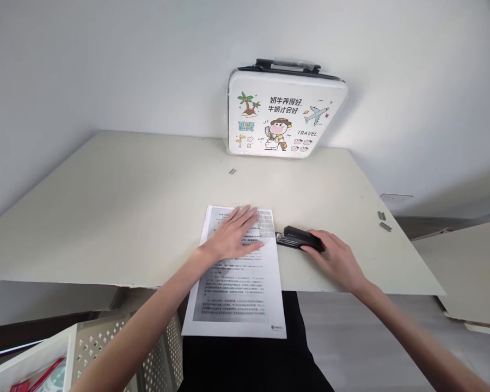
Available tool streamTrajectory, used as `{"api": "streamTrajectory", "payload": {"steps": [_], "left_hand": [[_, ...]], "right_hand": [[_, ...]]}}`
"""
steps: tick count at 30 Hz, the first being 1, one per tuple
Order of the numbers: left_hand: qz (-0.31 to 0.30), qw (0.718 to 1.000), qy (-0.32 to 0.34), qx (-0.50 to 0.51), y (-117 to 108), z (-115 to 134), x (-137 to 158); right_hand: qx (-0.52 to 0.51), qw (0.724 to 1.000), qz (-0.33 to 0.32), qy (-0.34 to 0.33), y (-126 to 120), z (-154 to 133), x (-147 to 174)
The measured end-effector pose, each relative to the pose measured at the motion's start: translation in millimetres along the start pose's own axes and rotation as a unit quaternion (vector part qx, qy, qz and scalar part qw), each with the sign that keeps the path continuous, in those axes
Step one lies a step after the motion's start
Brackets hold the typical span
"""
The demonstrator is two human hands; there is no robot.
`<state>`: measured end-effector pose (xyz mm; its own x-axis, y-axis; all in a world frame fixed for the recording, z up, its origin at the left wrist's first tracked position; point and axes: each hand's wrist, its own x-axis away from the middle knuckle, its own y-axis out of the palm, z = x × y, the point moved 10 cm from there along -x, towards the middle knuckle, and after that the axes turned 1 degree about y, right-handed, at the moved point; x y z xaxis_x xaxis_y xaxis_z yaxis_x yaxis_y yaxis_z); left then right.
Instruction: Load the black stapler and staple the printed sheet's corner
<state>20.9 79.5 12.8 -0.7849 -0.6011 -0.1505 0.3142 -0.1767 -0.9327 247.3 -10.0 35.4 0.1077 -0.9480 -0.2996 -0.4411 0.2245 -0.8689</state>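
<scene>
Pointing left, stapler (pixel 299 237) lies crosswise.

From here I see a white case (pixel 288 111); the wall (pixel 118 65) stands behind it, a basket (pixel 71 356) lower left of it.

The white case (pixel 288 114) bears two lines of black Chinese characters, "奶牛养得好, 牛奶才会好", across its upper middle. Lower on its front, toward the case's right edge, stands "TRAVEL" in capitals. Two tiny words near the case's middle are too small to read. In front of the case, the sheet (pixel 240 291) carries Chinese print and a corner logo, both too small to make out.
</scene>
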Motion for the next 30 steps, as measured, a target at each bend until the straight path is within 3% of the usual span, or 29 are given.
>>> {"api": "streamTrajectory", "payload": {"steps": [6, 10, 14, 22, 26, 30], "left_hand": [[-0.003, 1.000, -0.025, -0.006, -12.2, -11.2, -2.6], [0.009, 0.999, -0.038, -0.003, -23.9, -9.9, 1.4], [0.033, 0.997, -0.072, -0.018, -45.2, -11.5, 36.8], [0.005, 0.992, -0.120, -0.024, -64.8, -16.4, 129.7], [-0.023, 0.991, -0.133, -0.004, -62.2, -17.4, 148.0], [-0.031, 0.992, -0.125, -0.003, -57.2, -13.9, 140.4]], "right_hand": [[-0.078, 0.990, 0.013, 0.114, -8.0, 40.9, 24.4], [-0.127, 0.980, 0.011, 0.154, -9.5, 51.7, 29.3], [-0.156, 0.975, -0.003, 0.160, -7.2, 52.5, 28.0], [-0.171, 0.973, 0.006, 0.153, -8.3, 52.2, 25.1], [-0.176, 0.973, 0.014, 0.146, -11.7, 48.7, 22.6], [-0.209, 0.965, 0.029, 0.154, -15.4, 49.3, 22.0]]}}
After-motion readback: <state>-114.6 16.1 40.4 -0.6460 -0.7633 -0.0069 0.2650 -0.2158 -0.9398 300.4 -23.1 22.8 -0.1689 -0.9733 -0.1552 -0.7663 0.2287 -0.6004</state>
